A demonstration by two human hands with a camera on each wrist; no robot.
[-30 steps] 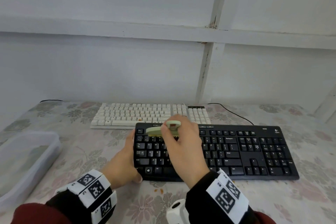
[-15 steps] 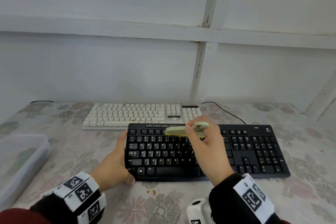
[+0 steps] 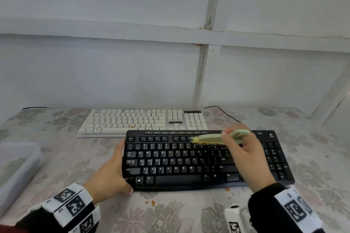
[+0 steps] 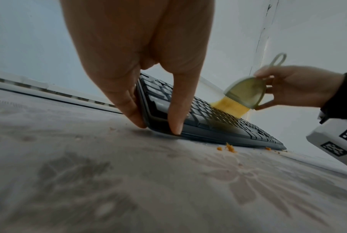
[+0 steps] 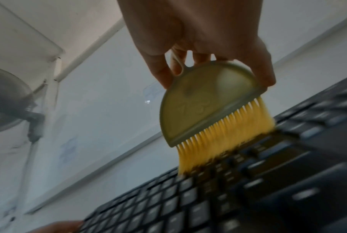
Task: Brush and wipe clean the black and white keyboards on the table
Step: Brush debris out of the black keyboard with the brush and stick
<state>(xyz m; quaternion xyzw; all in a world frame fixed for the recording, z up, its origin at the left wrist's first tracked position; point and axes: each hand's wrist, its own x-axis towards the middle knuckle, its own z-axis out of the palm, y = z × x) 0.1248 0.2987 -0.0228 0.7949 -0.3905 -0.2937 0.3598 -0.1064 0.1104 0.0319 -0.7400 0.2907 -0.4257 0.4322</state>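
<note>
The black keyboard [image 3: 189, 162] lies in front of me on the flowered tablecloth, with the white keyboard [image 3: 142, 121] just behind it. My left hand [image 3: 121, 168] grips the black keyboard's left end, fingers along its side and thumb on the front corner [image 4: 157, 126]. My right hand [image 3: 234, 136] pinches a pale green brush [image 3: 210, 138] with yellow bristles. The bristles touch the upper key rows right of centre [image 5: 204, 104]. Orange crumbs [image 3: 152, 202] lie on the cloth by the keyboard's front edge [image 4: 230, 147]. One orange speck [image 3: 132, 126] sits on the white keyboard.
A clear plastic bin [image 3: 17, 164] stands at the left edge of the table. A black cable [image 3: 221, 109] runs along the back by the wall. A fan [image 5: 7, 100] is mounted on the wall.
My right hand has swept the brush to the right along the black keyboard's upper rows, from the left end to right of centre. The left hand has kept its hold.
</note>
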